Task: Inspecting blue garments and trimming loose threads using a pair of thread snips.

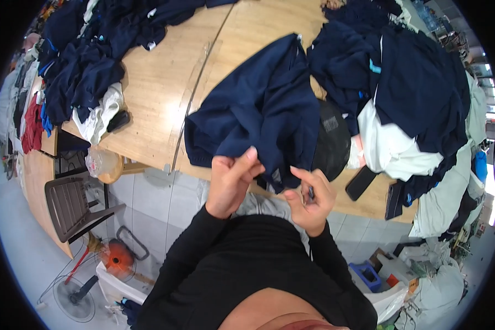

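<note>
The garment (253, 104) is laid on the table (154, 93), a clear bag (100, 161), contents indistinct, to its left. Nearside, the left hand (231, 184) is curled, grip indeterminable; a dark object (311, 193) is gripped by the right hand (315, 202).

Two grips (230, 184) (315, 202), one brown chair (69, 206), one stool (114, 175)

Got big pale wooden table (154, 82) out past left hand (231, 184), shiny in spots, dark seam (192, 94) across top. Further left of same hand: round wooden stool (112, 175), then brown slatted chair (67, 202), plus another wooden tabletop (38, 201). Down-left of it, orange-centred fan (118, 257). Light grey tile floor (146, 198) either side of hands. Way off right of right hand (313, 203), super bright strip (494, 195), can't tell if window.
</note>
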Demonstrator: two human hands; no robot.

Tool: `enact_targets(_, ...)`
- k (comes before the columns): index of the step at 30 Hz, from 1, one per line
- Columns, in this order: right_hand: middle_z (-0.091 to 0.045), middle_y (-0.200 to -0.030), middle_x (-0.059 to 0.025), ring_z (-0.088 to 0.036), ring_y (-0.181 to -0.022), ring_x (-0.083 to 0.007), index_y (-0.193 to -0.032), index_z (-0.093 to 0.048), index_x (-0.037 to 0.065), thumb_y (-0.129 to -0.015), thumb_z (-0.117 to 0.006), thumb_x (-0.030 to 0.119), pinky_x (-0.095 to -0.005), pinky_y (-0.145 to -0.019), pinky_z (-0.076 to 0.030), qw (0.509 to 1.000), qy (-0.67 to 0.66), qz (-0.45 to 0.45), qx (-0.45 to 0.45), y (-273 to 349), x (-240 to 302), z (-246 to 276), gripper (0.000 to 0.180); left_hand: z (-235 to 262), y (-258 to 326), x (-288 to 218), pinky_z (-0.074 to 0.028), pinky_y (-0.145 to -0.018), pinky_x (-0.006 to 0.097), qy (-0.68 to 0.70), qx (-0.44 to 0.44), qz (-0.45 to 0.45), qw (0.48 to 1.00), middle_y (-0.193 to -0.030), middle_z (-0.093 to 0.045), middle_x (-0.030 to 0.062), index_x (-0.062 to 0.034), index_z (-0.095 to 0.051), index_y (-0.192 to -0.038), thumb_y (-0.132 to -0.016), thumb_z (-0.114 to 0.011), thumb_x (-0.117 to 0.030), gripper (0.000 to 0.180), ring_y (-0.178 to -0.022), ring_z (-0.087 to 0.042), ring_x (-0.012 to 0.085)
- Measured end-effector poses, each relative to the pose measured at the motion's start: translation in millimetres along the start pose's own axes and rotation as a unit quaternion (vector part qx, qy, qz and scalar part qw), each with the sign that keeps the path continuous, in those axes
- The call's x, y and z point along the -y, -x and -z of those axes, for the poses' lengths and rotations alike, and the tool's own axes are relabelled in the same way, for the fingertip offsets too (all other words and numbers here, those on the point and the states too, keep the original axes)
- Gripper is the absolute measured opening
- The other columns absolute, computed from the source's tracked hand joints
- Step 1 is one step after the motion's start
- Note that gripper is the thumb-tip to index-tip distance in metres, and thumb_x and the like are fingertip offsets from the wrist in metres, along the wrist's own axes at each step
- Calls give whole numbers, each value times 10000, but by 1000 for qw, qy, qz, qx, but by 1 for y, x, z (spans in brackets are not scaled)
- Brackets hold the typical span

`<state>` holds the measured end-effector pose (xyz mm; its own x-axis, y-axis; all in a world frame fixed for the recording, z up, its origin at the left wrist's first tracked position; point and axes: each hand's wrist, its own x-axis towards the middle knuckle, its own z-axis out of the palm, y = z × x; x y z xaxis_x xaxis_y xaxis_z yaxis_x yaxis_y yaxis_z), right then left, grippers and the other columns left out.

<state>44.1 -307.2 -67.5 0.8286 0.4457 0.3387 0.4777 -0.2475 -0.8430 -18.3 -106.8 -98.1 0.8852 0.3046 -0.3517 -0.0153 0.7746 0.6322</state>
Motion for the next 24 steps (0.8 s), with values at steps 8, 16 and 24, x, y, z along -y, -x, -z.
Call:
enact_targets(8,-714,-1019,-85,-551,-646,-101,-1234,-817,29,-829,-910,-58,-259,-557,-414,998,22,48,-42,-17,6,-23,425,-11,8,1,-645,-778,263,-28,7,29,999,-980,-798,36,4,-784,-1109,-1061,-772,-75,93,-850,-757,96)
enact_targets(16,-679,-1012,-105,-637,-762,-176,-1033,-728,-10,-870,-780,-142,-287,-662,-506,999,21,22,-45,-21,4,-22,215,-14,2,0,-650,-772,264,-43,13,44,998,-949,-793,53,32,-786,-1046,-1065,-771,-81,116,-812,-756,92)
enact_targets(24,-657,-997,-122,-644,-826,-242,-1007,-663,3,-849,-710,-169,-326,-730,-514,999,-18,0,-29,-23,3,-23,239,-15,0,-5,-647,-756,268,-42,17,26,999,-905,-781,41,17,-778,-976,-1052,-794,-101,142,-770,-748,94)
